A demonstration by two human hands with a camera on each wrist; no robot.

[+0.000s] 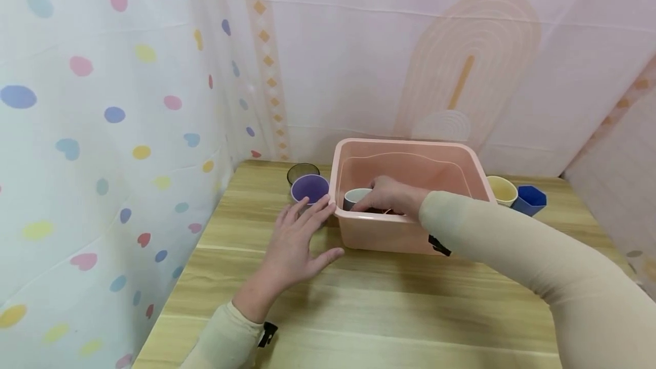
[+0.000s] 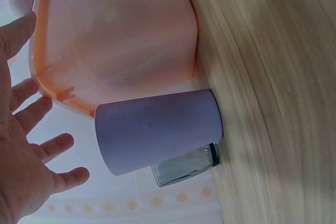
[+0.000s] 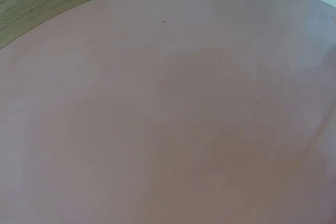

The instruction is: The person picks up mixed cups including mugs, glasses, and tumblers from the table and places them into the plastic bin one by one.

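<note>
The right hand [image 1: 389, 195] holds a grey cup [image 1: 355, 197] inside the pink tub [image 1: 389, 232]. The left hand [image 1: 297, 241] lies flat and open on the table [image 1: 389, 312] — its fingers could bump the purple cup [image 1: 310, 188] over.

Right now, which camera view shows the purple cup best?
The left wrist view: the purple cup fills mid-frame, its whole side visible beside the pink tub with a clear glass behind it. The head view shows only its rim and inside, small. The right wrist view shows none of it.
</note>
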